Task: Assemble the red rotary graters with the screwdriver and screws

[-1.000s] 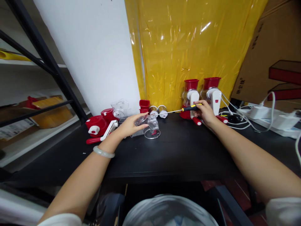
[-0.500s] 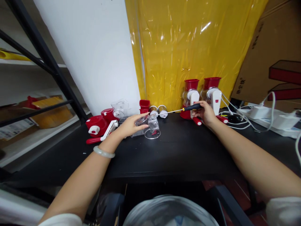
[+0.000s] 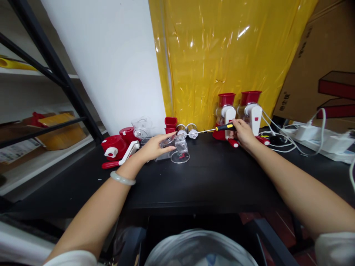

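Note:
My left hand (image 3: 157, 146) is closed around a clear plastic grater housing (image 3: 181, 144), whose round rim faces me just above the table. In my right hand (image 3: 242, 132) is a screwdriver (image 3: 224, 127) with a black and yellow handle, gripped near its end. Its thin metal shaft points left, and the tip reaches the clear housing beside my left fingers; whether it sits on a screw is too small to tell. Behind the housing lie two metal grater drums (image 3: 192, 130) and a red hopper (image 3: 170, 124). A white-and-red assembled grater (image 3: 229, 113) stands just behind my right hand.
A second assembled grater (image 3: 252, 111) stands at the right. Red grater bases (image 3: 115, 147) and a white crank with red handle (image 3: 129, 152) lie at the left. Power strips (image 3: 325, 142) with white cables occupy the right. A lined bin (image 3: 199, 240) sits below the black table's (image 3: 194, 184) front edge.
The screwdriver has turned about its axis: a yellow stripe now shows on its handle. My right fingers have shifted slightly on the grip, while my left hand and the housing stay put.

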`<state>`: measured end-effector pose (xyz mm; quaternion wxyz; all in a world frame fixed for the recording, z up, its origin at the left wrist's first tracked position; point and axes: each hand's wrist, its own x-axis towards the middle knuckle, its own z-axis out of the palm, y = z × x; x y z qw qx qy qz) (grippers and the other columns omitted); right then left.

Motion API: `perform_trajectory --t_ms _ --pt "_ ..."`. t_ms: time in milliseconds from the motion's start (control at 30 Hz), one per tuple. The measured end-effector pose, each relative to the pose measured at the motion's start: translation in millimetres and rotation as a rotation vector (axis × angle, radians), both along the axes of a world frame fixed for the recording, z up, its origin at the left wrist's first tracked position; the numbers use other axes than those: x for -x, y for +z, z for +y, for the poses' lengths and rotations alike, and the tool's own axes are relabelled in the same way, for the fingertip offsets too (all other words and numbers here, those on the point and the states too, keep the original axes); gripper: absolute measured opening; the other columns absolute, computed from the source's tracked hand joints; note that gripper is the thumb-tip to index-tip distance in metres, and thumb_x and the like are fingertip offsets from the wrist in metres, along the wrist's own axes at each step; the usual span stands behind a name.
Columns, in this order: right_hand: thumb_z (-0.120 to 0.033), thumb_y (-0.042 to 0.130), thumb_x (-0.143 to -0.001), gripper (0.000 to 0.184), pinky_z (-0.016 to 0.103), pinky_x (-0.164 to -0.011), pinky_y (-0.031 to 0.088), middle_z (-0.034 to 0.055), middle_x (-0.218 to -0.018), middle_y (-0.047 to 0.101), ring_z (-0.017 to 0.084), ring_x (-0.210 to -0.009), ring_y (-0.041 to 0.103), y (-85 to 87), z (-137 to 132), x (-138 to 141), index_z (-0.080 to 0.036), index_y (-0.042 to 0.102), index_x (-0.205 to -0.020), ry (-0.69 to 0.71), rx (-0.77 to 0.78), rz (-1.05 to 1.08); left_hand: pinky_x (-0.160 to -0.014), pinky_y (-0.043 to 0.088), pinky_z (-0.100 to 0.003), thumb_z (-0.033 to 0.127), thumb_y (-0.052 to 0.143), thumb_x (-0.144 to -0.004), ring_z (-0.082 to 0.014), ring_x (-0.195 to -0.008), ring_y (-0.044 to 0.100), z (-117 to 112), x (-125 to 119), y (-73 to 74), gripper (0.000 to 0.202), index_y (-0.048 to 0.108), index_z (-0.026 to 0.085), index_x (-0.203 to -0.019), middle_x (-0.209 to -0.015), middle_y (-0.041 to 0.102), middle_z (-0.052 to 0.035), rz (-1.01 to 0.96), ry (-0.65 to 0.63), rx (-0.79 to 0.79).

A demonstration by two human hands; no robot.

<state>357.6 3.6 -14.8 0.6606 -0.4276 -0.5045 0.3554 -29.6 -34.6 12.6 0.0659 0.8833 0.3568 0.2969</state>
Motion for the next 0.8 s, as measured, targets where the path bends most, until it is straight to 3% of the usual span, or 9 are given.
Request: perform_trajectory --t_ms 133,333,633,800 --pt "-0.046 0.053 -0.087 0.024 0.024 -0.040 0.046 -0.0032 -0.054 0.056 0.013 -0.043 0.057 -1.1 3.4 -1.8 -0.023 0.052 -0.087 -0.033 -0.005 0.009 -0.109 0.043 -0.048 0.049 0.066 -0.086 -0.0275 -0.128 0.056 1.0 0.7 -0.6 0.063 0.049 0.028 -0.143 -0.142 0.058 -0.0088 0.006 0.002 -0.006" --pt "-0.029 0.054 -0.079 0.017 0.022 -0.042 0.048 -0.0010 -0.065 0.062 0.013 -0.049 0.062 0.4 6.1 -5.2 -0.021 0.056 -0.095 0.030 0.030 0.095 -0.108 0.044 -0.046 0.049 0.066 -0.086 -0.0276 -0.128 0.056 -1.4 -0.6 0.8 0.064 0.049 0.027 -0.144 -0.142 0.058 -0.0091 0.005 0.006 0.003" --pt "-0.051 0.065 -0.081 0.031 0.021 -0.041 0.044 -0.0051 -0.046 0.052 0.011 -0.039 0.049 -1.0 0.1 -0.5 -0.021 0.055 -0.086 0.037 -0.031 0.039 -0.105 0.045 -0.046 0.049 0.066 -0.086 -0.0275 -0.122 0.060 0.1 1.2 0.9 0.064 0.048 0.027 -0.144 -0.138 0.061 -0.0097 0.026 0.001 -0.015" --pt "-0.049 0.047 -0.088 0.030 0.025 -0.043 0.048 -0.0015 -0.053 0.059 0.014 -0.041 0.056 -1.9 3.3 -4.5 -0.020 0.056 -0.090 0.034 0.015 0.051 -0.105 0.045 -0.045 0.049 0.068 -0.085 -0.0272 -0.121 0.060 -0.1 2.0 2.7 0.066 0.048 0.027 -0.144 -0.138 0.061 -0.0100 0.038 -0.003 -0.012"
